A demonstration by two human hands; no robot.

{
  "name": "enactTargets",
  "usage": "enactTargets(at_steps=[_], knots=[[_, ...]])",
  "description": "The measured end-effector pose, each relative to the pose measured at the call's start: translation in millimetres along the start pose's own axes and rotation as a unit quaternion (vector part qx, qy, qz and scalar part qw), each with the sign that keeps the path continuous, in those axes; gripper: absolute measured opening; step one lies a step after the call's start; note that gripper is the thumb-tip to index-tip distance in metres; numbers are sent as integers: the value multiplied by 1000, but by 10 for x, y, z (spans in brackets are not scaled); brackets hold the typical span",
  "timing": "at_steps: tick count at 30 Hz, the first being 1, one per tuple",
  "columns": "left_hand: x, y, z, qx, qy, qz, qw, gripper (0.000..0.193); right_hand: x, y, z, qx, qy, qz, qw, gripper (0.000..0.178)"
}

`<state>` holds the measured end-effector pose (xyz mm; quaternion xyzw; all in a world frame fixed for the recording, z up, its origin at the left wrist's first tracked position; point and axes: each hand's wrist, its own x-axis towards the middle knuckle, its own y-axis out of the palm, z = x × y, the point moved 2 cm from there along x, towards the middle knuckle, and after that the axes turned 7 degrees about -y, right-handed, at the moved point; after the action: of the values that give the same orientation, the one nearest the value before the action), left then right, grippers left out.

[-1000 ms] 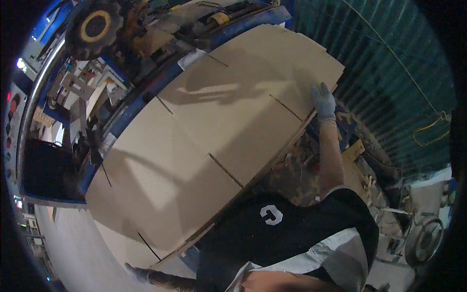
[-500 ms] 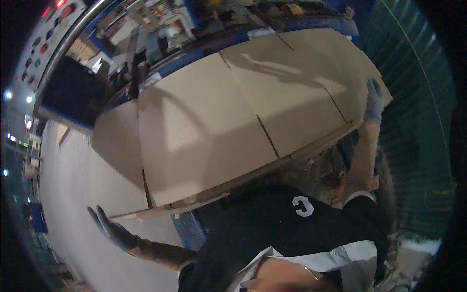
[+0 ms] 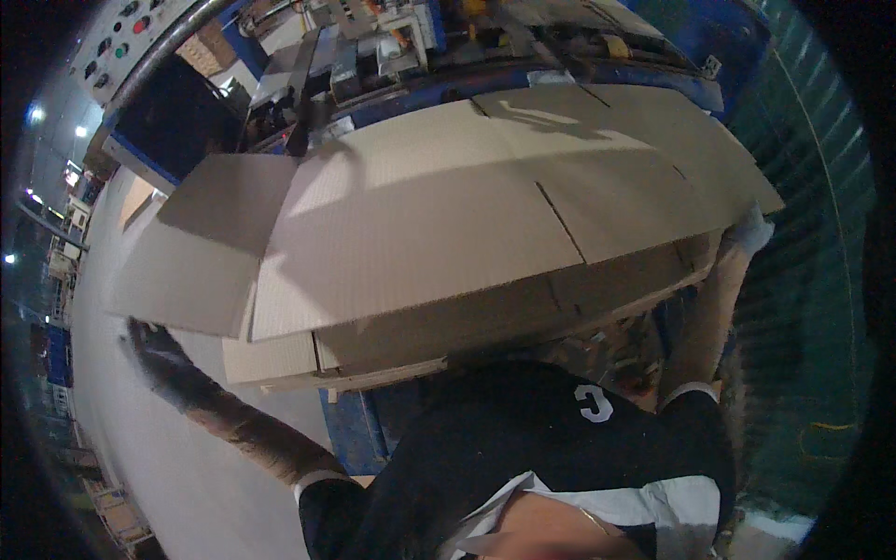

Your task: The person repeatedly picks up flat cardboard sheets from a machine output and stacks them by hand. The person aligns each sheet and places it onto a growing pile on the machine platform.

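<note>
A wide brown cardboard sheet (image 3: pixel 420 224), slotted and creased like a flattened box, stretches in front of me, its near edge raised off the stack of cardboard sheets (image 3: pixel 401 341) underneath. At the corner of its left flap, my left hand (image 3: pixel 163 364) in a dark grey glove holds the edge, fingertips partly hidden under the board. My right hand (image 3: pixel 749 233), in a lighter grey glove, grips the right end; most of its fingers are hidden by the cardboard. Along its crease the left flap bends.
Behind the sheet stands a machine with a blue frame (image 3: pixel 635 77). A control panel (image 3: pixel 131 37) with buttons is at the far left, beside a curved metal pipe (image 3: pixel 173 56). Green corrugated sheeting (image 3: pixel 821 177) rises on the right. Grey floor (image 3: pixel 215 476) extends along the left.
The top sheet's near edge has risen off the stack, and its left flap has bent. My left hand has moved up and left to the flap's corner. The right hand has shifted slightly right and down.
</note>
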<state>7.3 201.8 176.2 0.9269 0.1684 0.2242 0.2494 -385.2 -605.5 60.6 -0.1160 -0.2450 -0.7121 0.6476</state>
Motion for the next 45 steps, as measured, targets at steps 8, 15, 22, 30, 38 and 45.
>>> enactTargets(at_steps=[8,15,22,30,38,45], knots=[[-816,-373,451,299,-62,146,941,41,-1098,-25,1534,-74,-42,78,993,48],[-2030,340,816,466,58,413,781,51,-2297,228,1439,-160,-388,589,691,35],[-2087,833,1051,590,218,589,506,50,-2253,586,1271,-189,-441,677,558,48],[-1758,873,1263,586,267,563,518,53,-1947,1210,1050,-242,-416,690,541,67],[-1102,1545,2072,521,309,490,627,54,-1619,2242,654,-235,-415,667,572,74],[-731,2065,2675,619,314,439,570,58,-1475,2742,263,-323,-370,590,641,69]])
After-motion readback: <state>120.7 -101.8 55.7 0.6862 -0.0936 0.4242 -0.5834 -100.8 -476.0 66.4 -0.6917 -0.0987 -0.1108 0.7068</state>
